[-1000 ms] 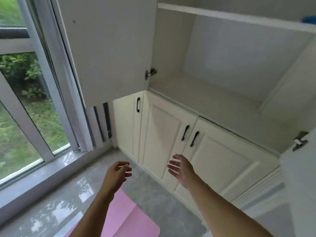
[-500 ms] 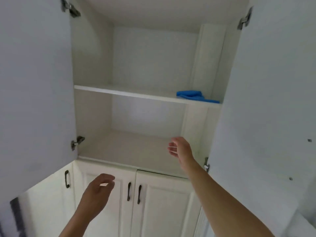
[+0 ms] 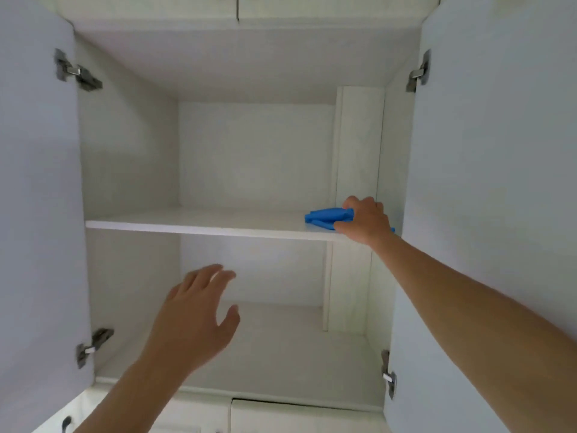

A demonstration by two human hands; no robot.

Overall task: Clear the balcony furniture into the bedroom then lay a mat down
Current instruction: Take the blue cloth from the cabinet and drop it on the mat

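Hands: two, both bare, forearms raised into the cabinet.
Right hand [image 3: 363, 221]: fingers curled over the blue folded cloth [image 3: 324, 217], thumb at its front edge; it grasps the cloth.
Left hand [image 3: 193, 320]: released, fingers spread, holding nothing, raised in front of the lower compartment.
Blue folded cloth: one, lying at the right end of the shelf [image 3: 203, 225], close to the right inner wall, partly covered by the right hand.
Shelf: one white board that splits the cabinet [image 3: 249, 157] into two compartments, upper and lower.
Doors: two, left door [image 3: 37, 214] and right door [image 3: 487, 182], both swung wide open.
Hinges: four metal ones, namely upper left hinge [image 3: 75, 71], lower left hinge [image 3: 93, 345], upper right hinge [image 3: 420, 71] and lower right hinge [image 3: 388, 375].
Surfaces: white panels inside, with a boxed vertical column in the rear right corner.
Room: white lower cabinet fronts [image 3: 281, 417] sit beneath, and one dark handle [image 3: 66, 425] shows at the bottom left.
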